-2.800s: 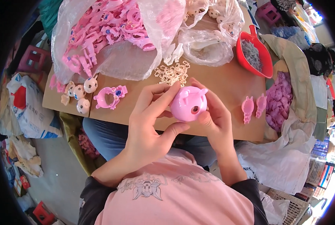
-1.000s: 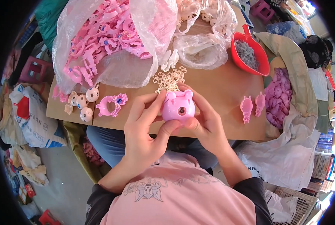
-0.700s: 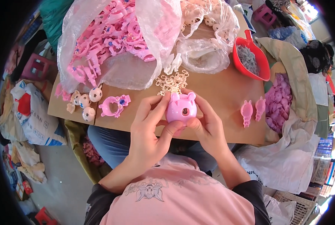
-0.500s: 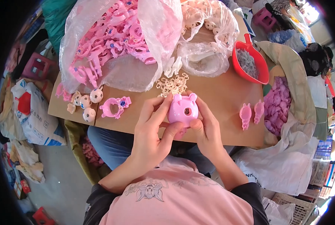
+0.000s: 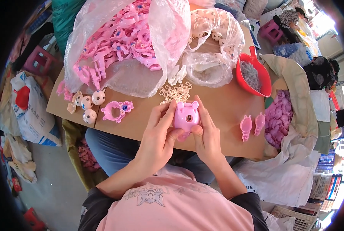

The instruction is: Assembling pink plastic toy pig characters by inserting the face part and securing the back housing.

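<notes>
Over the counter (image 5: 230, 129)'s near edge, half-curled left hand (image 5: 155, 135) and right hand (image 5: 209, 141) clasp the pink eared plastic ball (image 5: 186, 122); it's probably light, stiff, slippery, best held by its sides.

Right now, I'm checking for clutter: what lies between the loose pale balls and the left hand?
In the head view, a ring-shaped pink piece, then bare tabletop, lie between the pale balls and the left hand.

The eared ball (image 5: 186, 111) is pink, its hole (image 5: 189, 118) dark; the surface (image 5: 222, 115) is brown; near its left edge, small balls (image 5: 86, 102) are cream, dark-spotted; by its right edge, the scoop (image 5: 242, 78) is red.
</notes>
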Action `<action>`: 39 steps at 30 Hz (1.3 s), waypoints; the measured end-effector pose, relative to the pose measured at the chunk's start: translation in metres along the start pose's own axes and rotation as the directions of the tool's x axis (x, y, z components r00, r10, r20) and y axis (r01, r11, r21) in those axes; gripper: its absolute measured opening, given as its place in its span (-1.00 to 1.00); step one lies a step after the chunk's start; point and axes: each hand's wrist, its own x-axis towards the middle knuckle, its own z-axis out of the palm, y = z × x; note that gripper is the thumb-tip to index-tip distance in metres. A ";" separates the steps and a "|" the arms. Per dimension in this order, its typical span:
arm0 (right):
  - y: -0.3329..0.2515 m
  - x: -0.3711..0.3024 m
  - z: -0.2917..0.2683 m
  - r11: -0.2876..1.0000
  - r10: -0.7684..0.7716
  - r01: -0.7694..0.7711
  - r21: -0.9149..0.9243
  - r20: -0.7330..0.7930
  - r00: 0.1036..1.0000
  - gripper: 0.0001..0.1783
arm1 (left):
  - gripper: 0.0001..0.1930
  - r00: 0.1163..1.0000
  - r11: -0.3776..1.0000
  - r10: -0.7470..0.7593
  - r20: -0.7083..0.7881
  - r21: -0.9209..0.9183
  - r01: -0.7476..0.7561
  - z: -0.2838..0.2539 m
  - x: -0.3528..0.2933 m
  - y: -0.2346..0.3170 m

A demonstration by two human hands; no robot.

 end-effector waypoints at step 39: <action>-0.007 0.008 -0.025 0.512 0.193 -0.389 0.766 0.338 0.921 -0.33 | -0.28 0.815 0.248 -0.128 0.565 -0.778 0.578 -0.027 0.011 -0.024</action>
